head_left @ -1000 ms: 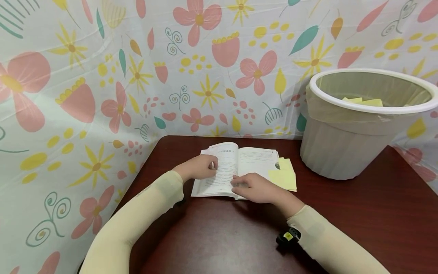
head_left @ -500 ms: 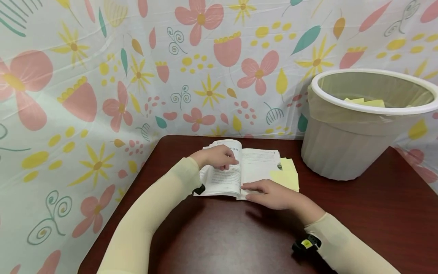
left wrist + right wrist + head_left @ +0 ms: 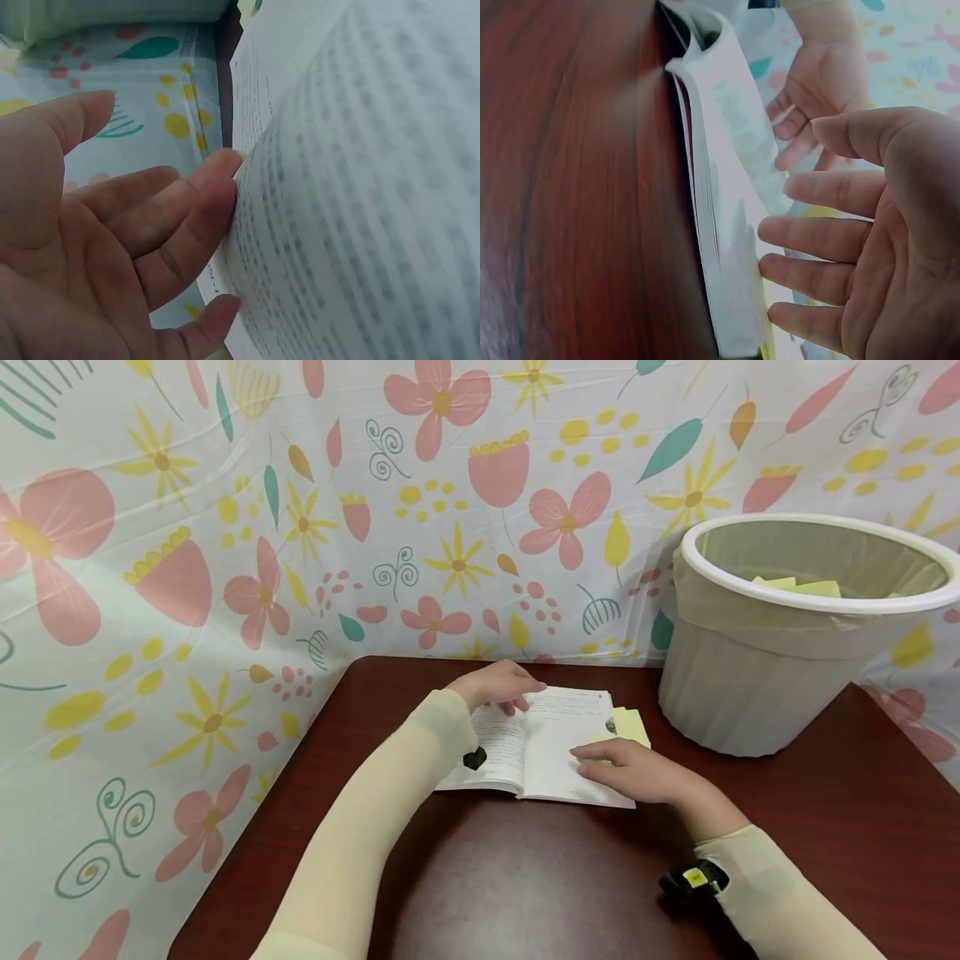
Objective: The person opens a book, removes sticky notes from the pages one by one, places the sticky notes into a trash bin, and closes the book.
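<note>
An open book (image 3: 555, 735) with printed pages lies on the table. My left hand (image 3: 498, 683) is over the top of its left page, near the spine, thumb apart and fingers loosely bent. In the left wrist view, the fingertips of that hand (image 3: 112, 240) touch the printed page (image 3: 337, 195). My right hand (image 3: 633, 768) rests over the right page with fingers extended, partly covering yellow sticky notes (image 3: 633, 725) at the book's right edge. In the right wrist view, the straight fingers of the right hand (image 3: 870, 247) lie along the page, holding nothing.
A lined waste bin (image 3: 750, 685) stands at the table's right rear, with yellow paper pieces (image 3: 817, 587) inside. Behind the dark red-brown table (image 3: 525, 877) hangs a flowered cloth (image 3: 300, 485). A black wrist device (image 3: 693, 881) sits below the right sleeve.
My left hand has moved right and away from me, across the left page to the book's top. My right hand has slid right from the spine, covering more of the sticky notes.
</note>
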The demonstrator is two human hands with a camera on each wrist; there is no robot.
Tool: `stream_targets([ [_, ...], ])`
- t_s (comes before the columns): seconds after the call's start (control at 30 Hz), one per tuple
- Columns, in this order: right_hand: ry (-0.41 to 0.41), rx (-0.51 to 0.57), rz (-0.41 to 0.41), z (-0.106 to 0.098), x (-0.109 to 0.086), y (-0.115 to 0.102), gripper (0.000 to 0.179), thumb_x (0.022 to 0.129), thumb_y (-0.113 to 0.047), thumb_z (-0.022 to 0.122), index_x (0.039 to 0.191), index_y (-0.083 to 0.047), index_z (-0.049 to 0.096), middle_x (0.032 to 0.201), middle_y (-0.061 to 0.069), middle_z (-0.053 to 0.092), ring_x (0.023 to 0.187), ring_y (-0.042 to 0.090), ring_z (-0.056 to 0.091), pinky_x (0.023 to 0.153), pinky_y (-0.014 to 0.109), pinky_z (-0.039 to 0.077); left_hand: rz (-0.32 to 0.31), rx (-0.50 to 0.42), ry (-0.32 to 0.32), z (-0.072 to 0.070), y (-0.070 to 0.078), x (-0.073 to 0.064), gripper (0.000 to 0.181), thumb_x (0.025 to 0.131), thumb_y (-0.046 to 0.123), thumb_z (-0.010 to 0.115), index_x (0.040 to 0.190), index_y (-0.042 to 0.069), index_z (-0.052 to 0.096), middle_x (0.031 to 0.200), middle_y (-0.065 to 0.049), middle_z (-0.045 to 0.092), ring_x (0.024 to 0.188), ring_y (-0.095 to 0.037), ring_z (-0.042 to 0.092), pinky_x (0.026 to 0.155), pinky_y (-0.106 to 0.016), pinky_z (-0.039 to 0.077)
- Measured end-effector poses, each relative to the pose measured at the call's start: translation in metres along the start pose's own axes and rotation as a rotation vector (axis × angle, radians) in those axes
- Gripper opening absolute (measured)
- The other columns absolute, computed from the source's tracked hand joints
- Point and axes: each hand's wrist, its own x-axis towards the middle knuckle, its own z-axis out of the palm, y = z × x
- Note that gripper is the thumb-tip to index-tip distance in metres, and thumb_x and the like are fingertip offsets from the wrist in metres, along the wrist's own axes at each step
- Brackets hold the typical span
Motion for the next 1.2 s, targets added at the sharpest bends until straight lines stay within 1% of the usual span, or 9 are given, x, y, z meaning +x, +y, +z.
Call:
stream_targets([
  [0.2, 0.031, 0.012, 0.032, -0.008, -0.002, 0.015, 0.049, 0.104, -0.038, 0.058, 0.140, -0.005, 0.064, 0.144, 0.016, 0.063, 0.136, 0.036, 0.056, 0.108, 0.056, 0.048, 0.042, -0.116, 0.053, 0.005, 0.004, 0.016, 0.049, 0.103, 0.050, 0.057, 0.137, 0.015, 0.065, 0.121, -0.013, 0.075, 0.097, -0.032, 0.074, 0.106, -0.045, 0.049],
  [0.43, 0.071, -0.011, 0.079, -0.017, -0.007, 0.027, 0.051, 0.105, -0.040, 0.058, 0.141, -0.004, 0.063, 0.146, 0.020, 0.060, 0.138, 0.040, 0.054, 0.108, 0.059, 0.048, 0.025, -0.149, 0.123, 0.017, 0.008, 0.031, 0.045, 0.102, 0.046, 0.061, 0.131, 0.011, 0.067, 0.121, -0.016, 0.073, 0.104, -0.033, 0.071, 0.095, -0.042, 0.057],
  [0.5, 0.080, -0.024, 0.078, -0.019, -0.007, 0.031, 0.052, 0.105, -0.040, 0.058, 0.141, -0.003, 0.063, 0.145, 0.022, 0.060, 0.136, 0.040, 0.055, 0.107, 0.059, 0.048, 0.013, -0.105, 0.172, 0.020, 0.008, 0.033, 0.043, 0.103, 0.048, 0.059, 0.122, 0.011, 0.070, 0.113, -0.013, 0.076, 0.101, -0.031, 0.071, 0.109, -0.050, 0.048],
  [0.6, 0.092, -0.044, 0.085, -0.021, -0.006, 0.039, 0.051, 0.105, -0.039, 0.058, 0.141, -0.002, 0.062, 0.145, 0.023, 0.060, 0.135, 0.041, 0.055, 0.107, 0.061, 0.047, 0.000, -0.028, 0.262, 0.026, 0.008, 0.039, 0.040, 0.102, 0.051, 0.057, 0.114, 0.017, 0.072, 0.108, -0.003, 0.077, 0.106, -0.024, 0.068, 0.122, -0.066, 0.025],
  [0.67, 0.095, -0.052, 0.096, -0.021, -0.006, 0.043, 0.051, 0.105, -0.039, 0.057, 0.142, -0.003, 0.062, 0.146, 0.024, 0.059, 0.136, 0.041, 0.055, 0.107, 0.062, 0.046, 0.005, 0.020, 0.318, 0.030, 0.008, 0.042, 0.040, 0.102, 0.053, 0.056, 0.115, 0.020, 0.073, 0.118, 0.005, 0.075, 0.120, -0.019, 0.064, 0.122, -0.074, 0.011],
  [0.73, 0.100, -0.054, 0.114, -0.021, -0.006, 0.046, 0.051, 0.105, -0.039, 0.057, 0.143, -0.005, 0.061, 0.147, 0.025, 0.057, 0.136, 0.042, 0.054, 0.107, 0.063, 0.046, 0.016, 0.024, 0.359, 0.033, 0.009, 0.046, 0.038, 0.102, 0.053, 0.056, 0.122, 0.024, 0.071, 0.132, 0.010, 0.070, 0.134, -0.017, 0.056, 0.123, -0.072, 0.009],
  [0.83, 0.119, -0.066, 0.126, -0.020, -0.006, 0.050, 0.050, 0.104, -0.038, 0.058, 0.143, -0.006, 0.061, 0.147, 0.025, 0.057, 0.135, 0.044, 0.053, 0.106, 0.064, 0.045, 0.044, 0.027, 0.392, 0.037, 0.012, 0.051, 0.043, 0.102, 0.053, 0.056, 0.131, 0.025, 0.068, 0.146, 0.012, 0.060, 0.142, -0.020, 0.050, 0.125, -0.062, 0.015],
  [1.03, 0.208, -0.069, 0.120, -0.019, -0.008, 0.050, 0.045, 0.104, -0.034, 0.060, 0.137, -0.004, 0.066, 0.140, 0.023, 0.064, 0.132, 0.043, 0.057, 0.105, 0.062, 0.048, 0.121, 0.044, 0.427, 0.045, 0.014, 0.054, 0.045, 0.102, 0.050, 0.057, 0.137, 0.023, 0.065, 0.131, 0.006, 0.069, 0.124, -0.018, 0.062, 0.116, -0.041, 0.040],
  [1.2, 0.233, -0.070, 0.151, -0.021, -0.007, 0.051, 0.046, 0.104, -0.036, 0.060, 0.134, -0.003, 0.067, 0.136, 0.023, 0.066, 0.127, 0.042, 0.060, 0.102, 0.060, 0.050, 0.209, 0.035, 0.337, 0.052, 0.016, 0.058, 0.045, 0.103, 0.044, 0.058, 0.140, 0.018, 0.063, 0.133, -0.001, 0.068, 0.120, -0.018, 0.065, 0.104, -0.037, 0.053],
])
